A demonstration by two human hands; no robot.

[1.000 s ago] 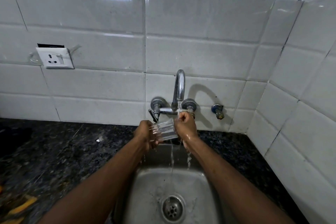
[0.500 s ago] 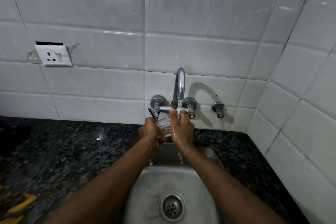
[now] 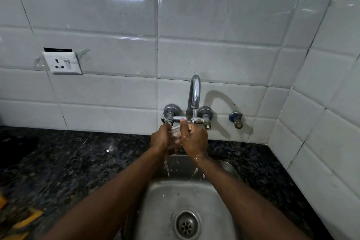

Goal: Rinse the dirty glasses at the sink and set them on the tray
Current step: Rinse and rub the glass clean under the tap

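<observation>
Rinsing one glass (image 3: 174, 132) right now, so mid-task at best. Grips it with the left hand (image 3: 160, 139), fingers curled round one end, and wraps the right hand (image 3: 194, 140) round the other end, thumb up, fingers bent over it. Shows only a clear sliver of it between the two hands, pressed close together. Holds both hands just under the tap (image 3: 194, 91), catching the water stream (image 3: 193, 117) on the right hand's knuckles, beside the glass rather than plainly into it. Sheds drips from below both wrists into the sink (image 3: 155, 210), straight beneath the hands. Cannot tell whether clean yet, nor how much dirt remains inside. Leaves to do, by the look of it: finishing this rinse, carrying the glass off to the tray, setting it down. Finds no tray anywhere around the hands, and no other glasses, rinsed or dirty, on the dark countertop (image 3: 68, 161) out to the left of the left hand, so allows no count of done against left.
</observation>
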